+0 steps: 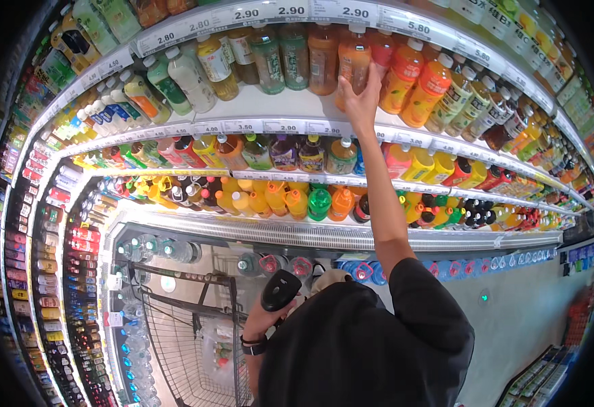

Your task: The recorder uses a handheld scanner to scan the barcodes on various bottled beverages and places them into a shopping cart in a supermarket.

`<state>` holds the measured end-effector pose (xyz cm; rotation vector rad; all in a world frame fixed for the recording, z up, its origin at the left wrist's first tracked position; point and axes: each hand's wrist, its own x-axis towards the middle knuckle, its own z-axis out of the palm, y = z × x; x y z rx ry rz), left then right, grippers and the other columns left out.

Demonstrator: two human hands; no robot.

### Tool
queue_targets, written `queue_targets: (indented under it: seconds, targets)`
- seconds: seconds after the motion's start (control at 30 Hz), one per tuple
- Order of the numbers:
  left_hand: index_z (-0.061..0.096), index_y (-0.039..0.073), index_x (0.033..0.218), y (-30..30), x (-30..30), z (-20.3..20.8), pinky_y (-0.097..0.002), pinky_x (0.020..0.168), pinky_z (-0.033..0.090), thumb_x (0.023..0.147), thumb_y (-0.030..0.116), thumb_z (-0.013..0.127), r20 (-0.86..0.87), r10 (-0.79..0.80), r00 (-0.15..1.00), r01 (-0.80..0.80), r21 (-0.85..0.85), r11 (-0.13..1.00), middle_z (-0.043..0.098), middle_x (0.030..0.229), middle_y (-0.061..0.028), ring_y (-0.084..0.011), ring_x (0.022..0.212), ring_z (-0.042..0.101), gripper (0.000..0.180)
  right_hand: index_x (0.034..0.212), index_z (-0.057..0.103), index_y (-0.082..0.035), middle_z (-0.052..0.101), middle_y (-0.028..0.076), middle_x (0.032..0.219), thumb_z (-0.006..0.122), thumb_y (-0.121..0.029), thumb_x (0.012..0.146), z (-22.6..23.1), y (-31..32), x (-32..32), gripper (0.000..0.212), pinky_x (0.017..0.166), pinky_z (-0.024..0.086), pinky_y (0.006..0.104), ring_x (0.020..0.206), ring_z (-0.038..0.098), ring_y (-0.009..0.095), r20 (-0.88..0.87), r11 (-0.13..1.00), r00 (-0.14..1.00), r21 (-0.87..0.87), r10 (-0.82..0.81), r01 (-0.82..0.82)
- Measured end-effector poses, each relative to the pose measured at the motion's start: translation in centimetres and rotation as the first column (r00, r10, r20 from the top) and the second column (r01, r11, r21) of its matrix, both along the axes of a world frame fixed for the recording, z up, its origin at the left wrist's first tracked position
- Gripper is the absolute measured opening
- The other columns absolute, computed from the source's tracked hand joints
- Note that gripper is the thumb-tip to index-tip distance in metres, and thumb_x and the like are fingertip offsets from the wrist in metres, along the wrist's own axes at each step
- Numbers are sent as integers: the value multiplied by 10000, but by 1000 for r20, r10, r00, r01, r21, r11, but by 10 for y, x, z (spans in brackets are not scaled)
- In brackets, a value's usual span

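Note:
My right arm stretches up to the upper drink shelf. There my right hand [361,103] is closed around an orange-tinted drink bottle [355,57], thumb on its left side and fingers on its right. The bottle stands upright at the front of its row, between a brownish-orange bottle [323,61] and a red one [382,49] partly behind my fingers. Low down, close to my body, my left hand [262,321] grips a black handheld barcode scanner [282,290]; its handle is mostly hidden by the hand. A dark watch [254,349] sits on the left wrist.
A wire shopping cart [187,339] with a bag inside stands at my left. Price-tag rails [276,127] edge the shelves. Below are rows of juice bottles [295,201] and a vented cooler ledge [297,235]. Large water bottles [446,269] line the floor.

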<state>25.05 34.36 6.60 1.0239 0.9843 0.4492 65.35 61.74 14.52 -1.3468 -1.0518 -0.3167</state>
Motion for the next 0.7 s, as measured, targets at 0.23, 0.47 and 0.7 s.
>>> queue_targets:
  seconds: [0.23, 0.47, 0.7]
  targets:
    - [680, 77, 1128, 21, 5, -1, -225, 539, 422, 855, 118, 760, -112, 22, 993, -22, -2, 1000, 636, 778, 39, -40, 608, 516, 288, 1405, 380, 33, 490, 259, 1309, 784, -222, 798, -10, 5, -6, 773, 1079, 323, 482, 1247, 442, 402, 15, 993, 993, -5, -115, 116]
    - [697, 111, 1148, 32, 16, 2, -212, 506, 369, 866, 171, 762, -116, 24, 993, -28, -34, 999, 586, 698, 66, -18, 574, 481, 296, 1150, 537, 4, 568, 187, 1078, 738, -125, 834, -12, -20, -6, 396, 831, 488, 423, 984, 588, 371, 37, 970, 979, -137, -198, 201]
    - [689, 98, 1136, 43, 28, 0, -210, 506, 364, 860, 145, 760, -145, -58, 988, 57, -16, 998, 572, 684, 69, -24, 564, 475, 289, 995, 571, -40, 605, 157, 948, 697, -160, 876, 0, -19, -3, 211, 697, 499, 461, 851, 631, 371, 134, 922, 958, -265, -254, 281]
